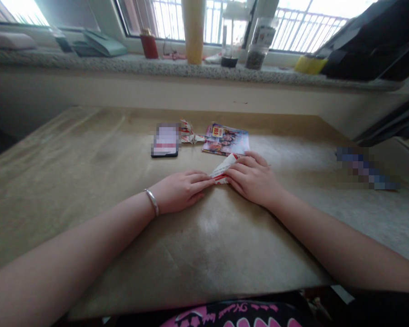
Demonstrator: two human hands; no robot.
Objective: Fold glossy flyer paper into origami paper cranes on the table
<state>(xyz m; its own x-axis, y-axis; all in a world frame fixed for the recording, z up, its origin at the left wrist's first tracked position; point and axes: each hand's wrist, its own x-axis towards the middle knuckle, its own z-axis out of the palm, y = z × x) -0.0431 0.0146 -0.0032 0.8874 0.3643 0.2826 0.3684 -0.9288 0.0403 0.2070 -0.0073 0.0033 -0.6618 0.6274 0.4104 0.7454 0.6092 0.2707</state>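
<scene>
Tan tabletop (204, 245), folded paper (226, 165) under right hand (254, 178), its left corner at left hand (180, 190), both grips unclear.

The folded paper (221, 171) looked matt, with sharp creases. Just beyond it, the booklet (236, 141) had smooth, glossy printed paper. Farther off and to its left, the paper ornament (191, 136) looked crisp and creased. Left of the folded paper, the bracelet (152, 202) was smooth, shiny metal. Beneath it, the tabletop (197, 259) looked smooth, with a satiny sheen. Well beyond it, the sill (105, 60) resembled speckled stone. On its near side, the printed clothing (245, 313) was matt cloth.
</scene>
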